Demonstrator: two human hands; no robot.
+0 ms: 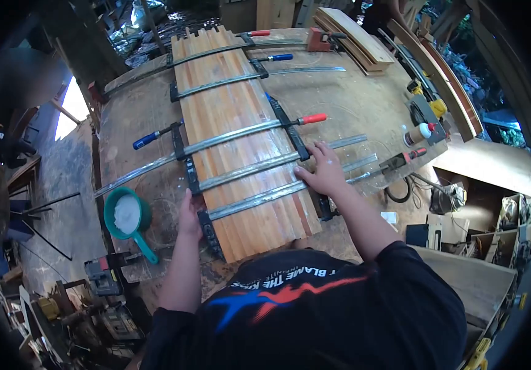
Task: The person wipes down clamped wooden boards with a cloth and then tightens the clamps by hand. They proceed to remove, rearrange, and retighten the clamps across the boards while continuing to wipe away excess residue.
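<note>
A wide panel of glued wood strips lies lengthwise on the workbench, with several steel bar clamps across it. My right hand is at the panel's right edge, fingers spread near a black clamp jaw and thumb by a nearer clamp bar. On the left edge, my left hand is beside another black clamp jaw, seen edge-on with a finger stretched forward; its other fingers are partly hidden. One clamp with a red handle crosses farther up. A blue handle sticks out on the left.
A green dipper with white contents stands on the workbench at left. A glue bottle stands at right. Stacked boards lie at the far right. Part of another person shows at the back.
</note>
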